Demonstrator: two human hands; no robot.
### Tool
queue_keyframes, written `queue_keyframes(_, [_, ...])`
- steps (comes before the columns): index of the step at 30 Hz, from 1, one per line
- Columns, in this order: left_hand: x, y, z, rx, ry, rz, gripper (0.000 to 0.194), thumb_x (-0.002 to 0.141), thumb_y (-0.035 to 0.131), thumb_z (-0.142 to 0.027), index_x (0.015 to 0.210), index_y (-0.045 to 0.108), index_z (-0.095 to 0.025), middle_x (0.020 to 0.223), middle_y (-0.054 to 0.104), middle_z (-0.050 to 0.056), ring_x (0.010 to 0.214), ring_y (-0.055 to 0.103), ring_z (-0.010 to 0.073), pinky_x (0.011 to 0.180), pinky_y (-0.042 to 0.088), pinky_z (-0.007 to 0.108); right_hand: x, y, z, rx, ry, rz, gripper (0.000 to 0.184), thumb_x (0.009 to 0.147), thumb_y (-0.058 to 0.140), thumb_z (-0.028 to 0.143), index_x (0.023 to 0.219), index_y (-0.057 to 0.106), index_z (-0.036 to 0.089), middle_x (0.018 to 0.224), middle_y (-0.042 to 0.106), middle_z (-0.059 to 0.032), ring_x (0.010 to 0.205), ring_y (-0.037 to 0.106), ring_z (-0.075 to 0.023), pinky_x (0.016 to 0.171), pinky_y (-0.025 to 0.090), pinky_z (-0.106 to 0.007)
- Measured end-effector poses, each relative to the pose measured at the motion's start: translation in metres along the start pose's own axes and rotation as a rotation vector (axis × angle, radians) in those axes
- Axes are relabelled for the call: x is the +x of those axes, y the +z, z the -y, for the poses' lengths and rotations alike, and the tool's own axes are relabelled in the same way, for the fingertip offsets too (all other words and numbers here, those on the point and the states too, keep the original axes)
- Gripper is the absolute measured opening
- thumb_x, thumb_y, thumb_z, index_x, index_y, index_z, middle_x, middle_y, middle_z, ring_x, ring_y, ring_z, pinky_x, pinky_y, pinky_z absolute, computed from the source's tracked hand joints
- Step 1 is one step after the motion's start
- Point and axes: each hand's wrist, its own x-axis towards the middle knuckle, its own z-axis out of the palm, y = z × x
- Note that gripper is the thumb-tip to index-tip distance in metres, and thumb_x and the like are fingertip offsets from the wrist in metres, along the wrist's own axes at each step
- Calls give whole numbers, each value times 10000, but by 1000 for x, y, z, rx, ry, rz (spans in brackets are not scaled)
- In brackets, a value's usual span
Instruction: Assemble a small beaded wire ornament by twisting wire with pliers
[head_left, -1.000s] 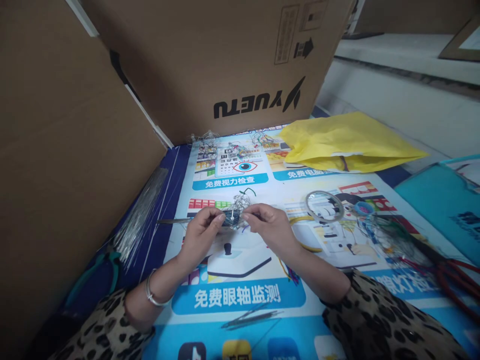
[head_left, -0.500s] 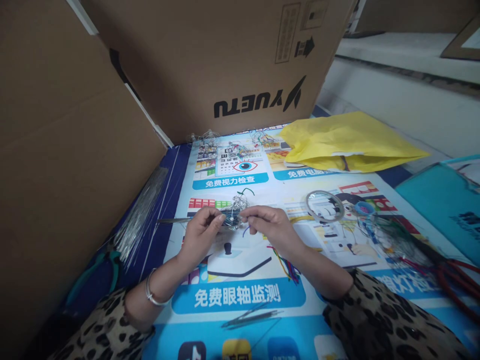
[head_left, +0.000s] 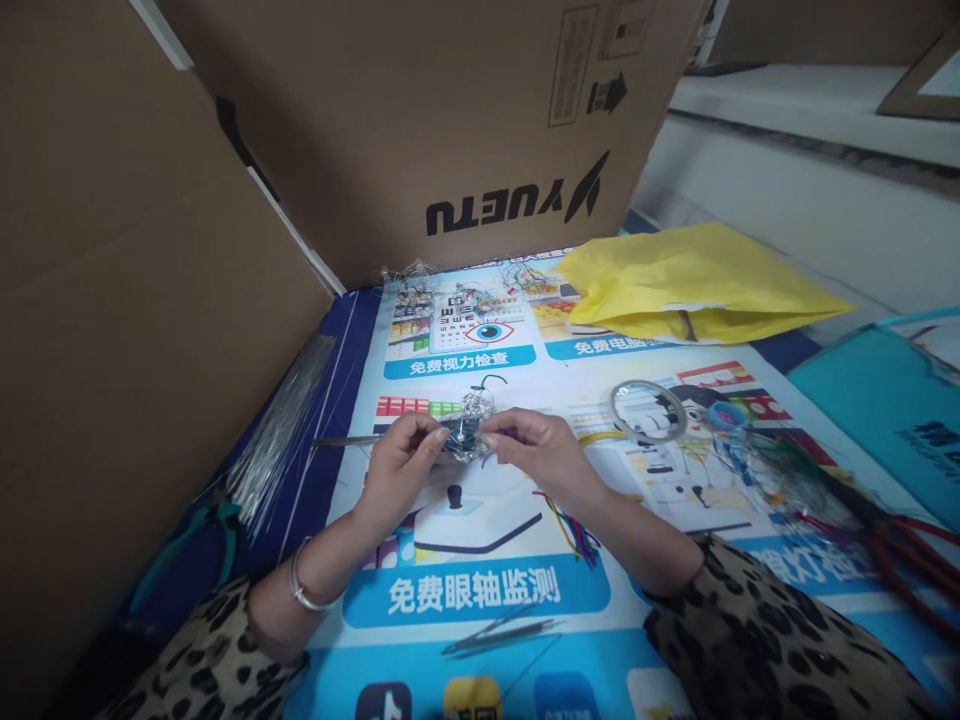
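Note:
A small tangled silvery wire piece (head_left: 476, 403), with a short green thread curling from its top, is between my hands over the printed sheet. My left hand (head_left: 405, 465) pinches its left side, thumb against the bent fingers. A slim dark metal tool (head_left: 345, 441) sticks out leftward from behind that hand; its other end is hidden, and I cannot make out its kind. My right hand (head_left: 544, 455) pinches the wire piece's right edge between thumb and fingertips. A bit of blue-violet thread shows below the right fingertips.
Coloured threads (head_left: 568, 528) and thin metal tools (head_left: 501, 636) lie nearer me. Teal-handled pliers (head_left: 191, 555) and straight wires (head_left: 281, 430) are left. Rightward are a clear tape roll (head_left: 648, 411), red-handled scissors (head_left: 911, 560) and a yellow bag (head_left: 705, 280). Cardboard (head_left: 450, 120) stands behind.
The right hand has shifted slightly left and its fingers have closed in on the wire piece's edge. The left hand has barely moved.

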Motion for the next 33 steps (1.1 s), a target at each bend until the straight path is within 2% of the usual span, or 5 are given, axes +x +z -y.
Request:
queue_keyframes(18, [0,0,-1,-39,-23,6,192,815,561,-353,766,531,-171,650,514,-17,607,483,111,590,399,213,1,2,-1,17,31,-13,219,685,666,331,835,647,172,733,639,-2,631,543,-107,602,440,-253])
queue_keyframes(24, [-1,0,1,6,3,-38,163,826,555,-337,846,551,-176,752,569,11,678,535,128,643,436,234,1,3,-4,4,9,-43,190,698,651,320,826,649,180,713,633,5,626,541,-108,582,434,-243])
queue_keyframes(28, [-1,0,0,89,96,-69,144,822,562,-298,900,581,-178,847,589,35,784,557,154,707,450,255,2,4,-7,-36,-2,-68,195,697,646,319,830,649,177,683,616,6,612,531,-110,571,429,-244])
queue_keyframes(33, [-2,-1,0,283,348,-149,208,816,571,-237,1019,557,-192,935,558,51,855,536,167,745,458,281,0,6,-9,-80,-10,-85,197,697,643,306,850,646,181,685,600,12,601,512,-104,547,407,-233])
